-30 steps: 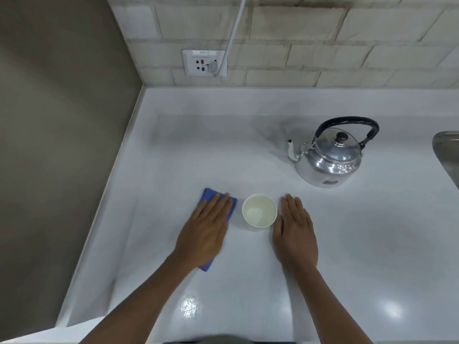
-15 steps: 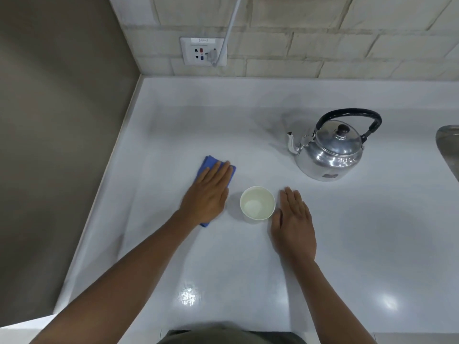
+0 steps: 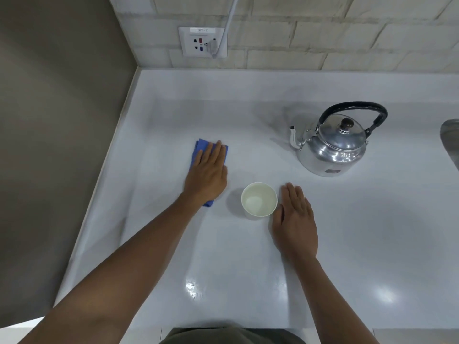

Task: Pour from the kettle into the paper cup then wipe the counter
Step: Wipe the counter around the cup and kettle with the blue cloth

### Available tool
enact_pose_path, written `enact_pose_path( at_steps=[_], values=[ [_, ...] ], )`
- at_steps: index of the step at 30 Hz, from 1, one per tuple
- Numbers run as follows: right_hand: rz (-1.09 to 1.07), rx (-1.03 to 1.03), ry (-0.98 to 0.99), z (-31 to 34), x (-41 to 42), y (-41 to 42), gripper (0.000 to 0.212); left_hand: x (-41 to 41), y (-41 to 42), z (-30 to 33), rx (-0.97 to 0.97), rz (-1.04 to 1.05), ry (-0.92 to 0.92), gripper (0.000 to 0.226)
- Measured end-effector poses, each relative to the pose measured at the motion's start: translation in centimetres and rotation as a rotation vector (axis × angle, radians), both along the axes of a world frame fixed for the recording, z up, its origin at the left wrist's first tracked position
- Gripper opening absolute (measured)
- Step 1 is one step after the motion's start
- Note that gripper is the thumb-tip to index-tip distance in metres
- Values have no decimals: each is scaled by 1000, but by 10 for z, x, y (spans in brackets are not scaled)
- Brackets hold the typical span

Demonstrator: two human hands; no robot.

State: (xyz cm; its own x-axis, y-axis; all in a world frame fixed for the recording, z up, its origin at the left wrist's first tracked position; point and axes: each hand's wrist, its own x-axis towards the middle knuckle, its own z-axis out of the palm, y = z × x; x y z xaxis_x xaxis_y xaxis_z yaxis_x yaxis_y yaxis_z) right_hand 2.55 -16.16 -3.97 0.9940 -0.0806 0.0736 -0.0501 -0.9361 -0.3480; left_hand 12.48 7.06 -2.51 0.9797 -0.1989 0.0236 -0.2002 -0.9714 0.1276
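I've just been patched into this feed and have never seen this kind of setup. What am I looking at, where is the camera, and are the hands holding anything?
There is no machine here: a person works with two bare hands, and the single picture comes from a wide-angle camera worn on their head, looking forward and down. The surface is a white counter in a corner, with a wall socket behind it. On it stand a shiny metal kettle with a black handle, to the right at the back, and an open paper cup, nearer the person. The left hand lies flat with straight fingers on a folded blue cloth, pressing it to the counter. The right hand rests flat on the counter just right of the cup. Neither hand grips anything.
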Motion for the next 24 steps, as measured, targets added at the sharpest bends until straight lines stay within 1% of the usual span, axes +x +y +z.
enact_pose_path(
  at_steps=[4,6,7,9,12,15,17,19,21,24],
  values=[
    [0,-1,-9,1,0,0,54,-37,7,-5,-11,-198,-58,55],
    [1,8,-9,1,0,0,53,-44,19,-7,-31,-247,-70,53],
    [1,9,-7,1,0,0,53,-41,24,-6,-33,-239,-78,53],
    [6,11,-6,1,0,-1,53,-23,34,-5,-24,-138,-72,54],
    [6,2,-12,-1,1,-1,52,20,48,-4,0,50,-9,57],
    [2,-12,-18,-3,3,-1,54,55,41,-1,37,127,10,61],
    [5,-18,-16,-4,2,-1,54,61,25,2,45,71,7,61],
    [10,-19,-18,-4,2,-2,55,51,8,1,32,-63,-1,58],
    [8,-23,-21,-4,2,-2,55,26,-2,-1,22,-167,-17,56],
    [7,-20,-23,-4,3,-2,54,-18,1,-4,-7,-220,-45,55]
  ],
)
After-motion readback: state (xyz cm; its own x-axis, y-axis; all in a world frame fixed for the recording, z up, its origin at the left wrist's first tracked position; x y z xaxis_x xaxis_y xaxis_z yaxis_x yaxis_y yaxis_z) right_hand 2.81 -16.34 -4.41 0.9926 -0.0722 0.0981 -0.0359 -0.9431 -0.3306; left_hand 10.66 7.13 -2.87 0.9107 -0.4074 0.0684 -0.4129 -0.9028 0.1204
